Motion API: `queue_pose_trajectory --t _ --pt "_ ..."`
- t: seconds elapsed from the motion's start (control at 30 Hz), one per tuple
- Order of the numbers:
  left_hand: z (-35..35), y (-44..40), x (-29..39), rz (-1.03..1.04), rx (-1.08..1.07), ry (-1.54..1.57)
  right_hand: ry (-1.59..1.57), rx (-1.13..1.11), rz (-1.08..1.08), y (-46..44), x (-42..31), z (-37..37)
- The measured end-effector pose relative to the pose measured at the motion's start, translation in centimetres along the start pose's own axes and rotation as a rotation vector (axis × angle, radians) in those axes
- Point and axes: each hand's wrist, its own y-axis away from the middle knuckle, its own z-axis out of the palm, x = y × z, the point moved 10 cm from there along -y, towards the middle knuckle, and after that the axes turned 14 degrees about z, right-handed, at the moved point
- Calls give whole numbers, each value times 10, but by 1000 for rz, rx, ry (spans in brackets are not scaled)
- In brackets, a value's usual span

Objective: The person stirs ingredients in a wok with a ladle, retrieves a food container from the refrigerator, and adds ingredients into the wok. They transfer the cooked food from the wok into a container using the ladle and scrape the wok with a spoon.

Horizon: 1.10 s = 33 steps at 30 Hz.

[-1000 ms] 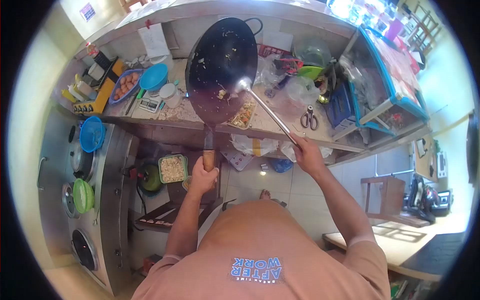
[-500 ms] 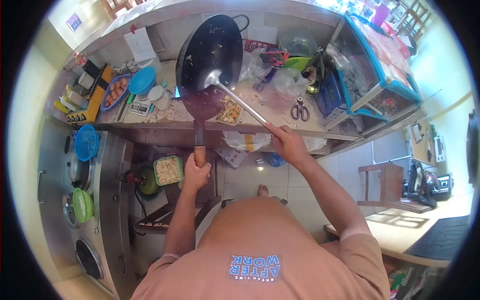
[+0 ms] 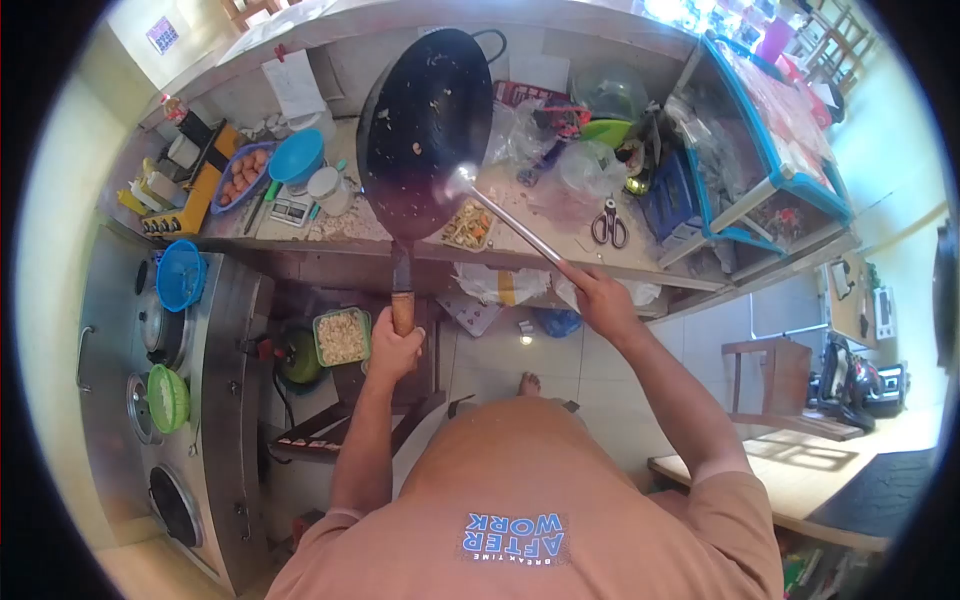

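Note:
A dark wok (image 3: 425, 130) is tilted up over the counter, with a few food bits stuck to its inside. My left hand (image 3: 397, 345) is wrapped round its wooden handle. In my right hand (image 3: 603, 300) is the long handle of a metal ladle (image 3: 515, 222), whose head is at the lower right of the wok's inside. Partly behind the wok's lower right edge, a container of mixed food (image 3: 468, 226) rests on the counter. Black-handled scissors (image 3: 609, 225) lie to the right of it.
Eggs in a blue basket (image 3: 240, 180), a blue bowl (image 3: 297, 156) and a small scale (image 3: 290, 210) stand at the left. A blue-framed rack (image 3: 780, 180) is at the right. Below the counter sits a green-rimmed food tub (image 3: 341, 337); a steel stove unit (image 3: 215, 400) is at far left.
The wok has moved left from a second ago and remains tilted. The ladle has shifted left with my right hand, and its head sits lower in the wok than before.

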Motion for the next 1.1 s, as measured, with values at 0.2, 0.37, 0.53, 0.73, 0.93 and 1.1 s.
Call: queue_pose_trajectory --t 0.2,0.37,0.53,0.73,0.93,1.1 --pt "4 1 -10 -40 -34 91 -238 48 4 4 -15 -27" --pt "16 6 6 -65 -71 192 -465 111 -89 -16 -85 -22" --pt "18 2 11 -77 -68 264 -309 83 -63 -30 -65 -4" --pt "16 3 9 -94 -59 287 -426 116 -153 -25 -114 -13" --pt "14 -3 8 -65 -91 250 -328 51 -98 -23 -81 -9" --pt "18 -5 13 -60 -118 257 -212 117 -135 -21 -83 7"
